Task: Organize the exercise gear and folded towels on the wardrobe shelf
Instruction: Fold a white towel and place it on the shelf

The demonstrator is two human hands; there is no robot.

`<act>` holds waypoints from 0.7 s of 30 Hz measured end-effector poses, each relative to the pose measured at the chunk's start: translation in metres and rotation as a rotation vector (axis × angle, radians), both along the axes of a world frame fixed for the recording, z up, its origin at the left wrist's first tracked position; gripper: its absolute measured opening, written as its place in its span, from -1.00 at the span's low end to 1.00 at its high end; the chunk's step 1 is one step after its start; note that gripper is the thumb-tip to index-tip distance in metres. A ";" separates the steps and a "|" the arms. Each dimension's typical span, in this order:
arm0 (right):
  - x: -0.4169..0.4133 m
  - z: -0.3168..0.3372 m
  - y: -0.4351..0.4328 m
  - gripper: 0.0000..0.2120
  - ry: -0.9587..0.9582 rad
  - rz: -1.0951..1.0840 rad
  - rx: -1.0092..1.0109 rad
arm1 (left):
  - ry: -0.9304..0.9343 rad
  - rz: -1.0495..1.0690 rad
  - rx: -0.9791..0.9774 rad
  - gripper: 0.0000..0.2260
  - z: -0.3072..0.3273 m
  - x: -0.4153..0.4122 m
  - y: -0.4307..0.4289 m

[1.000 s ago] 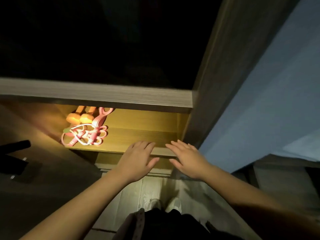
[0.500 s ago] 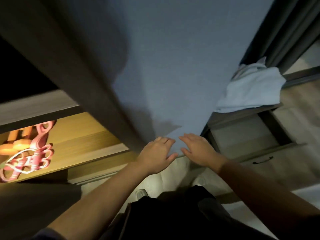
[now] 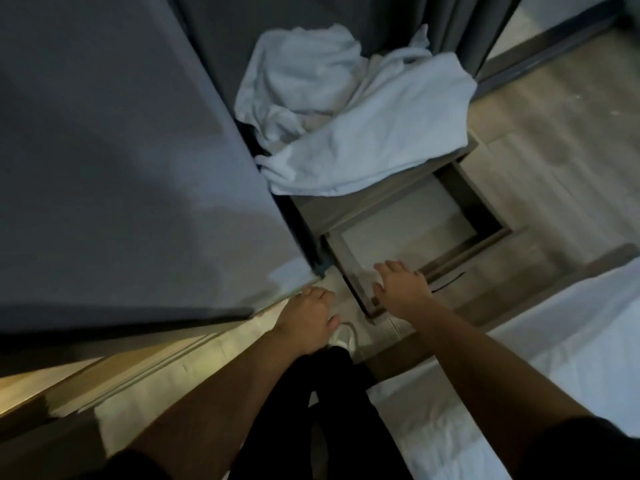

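Crumpled white towels (image 3: 349, 116) lie in a heap on top of a low bedside cabinet (image 3: 465, 155), some way beyond both hands. My left hand (image 3: 306, 318) hangs low in the middle of the view with its fingers loosely curled and holds nothing. To its right, my right hand (image 3: 401, 289) is stretched forward with spread fingers over the near corner of the cabinet's pulled-out drawer (image 3: 349, 268); whether it touches the drawer is unclear. The pink exercise gear and the lit wardrobe shelf are out of view.
The grey wardrobe side panel (image 3: 121, 150) fills the left half. Dark curtains (image 3: 467, 26) hang behind the cabinet. A white bed (image 3: 519, 358) sits at lower right. Wooden floor (image 3: 554, 126) shows on the right. My legs and a white shoe (image 3: 343, 336) are below.
My view has swung right, away from the lit shelf with the pink gear, to the cabinet with the towels. Both hands have left the shelf edge and moved towards the open drawer.
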State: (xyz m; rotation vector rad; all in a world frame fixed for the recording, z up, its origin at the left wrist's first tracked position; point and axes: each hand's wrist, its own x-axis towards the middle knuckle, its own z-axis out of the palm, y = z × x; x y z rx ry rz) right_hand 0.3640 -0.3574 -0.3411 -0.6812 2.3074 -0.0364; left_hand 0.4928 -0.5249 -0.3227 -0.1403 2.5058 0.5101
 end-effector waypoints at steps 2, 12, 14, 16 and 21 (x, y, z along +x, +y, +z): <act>-0.011 -0.027 0.014 -0.54 -0.030 -0.035 0.024 | -0.033 -0.021 0.003 -0.53 -0.029 -0.015 0.015; -0.042 -0.127 0.079 -0.42 -0.051 0.235 0.152 | -0.127 -0.224 -0.033 -0.44 -0.132 -0.066 0.062; -0.051 -0.138 0.087 -0.48 0.004 0.250 0.154 | -0.171 -0.271 -0.016 -0.40 -0.143 -0.074 0.069; -0.060 -0.145 0.094 -0.50 0.027 0.260 0.151 | -0.212 -0.308 0.005 -0.37 -0.152 -0.079 0.075; -0.068 -0.151 0.098 -0.47 0.036 0.303 0.113 | -0.250 -0.294 0.023 -0.35 -0.166 -0.083 0.086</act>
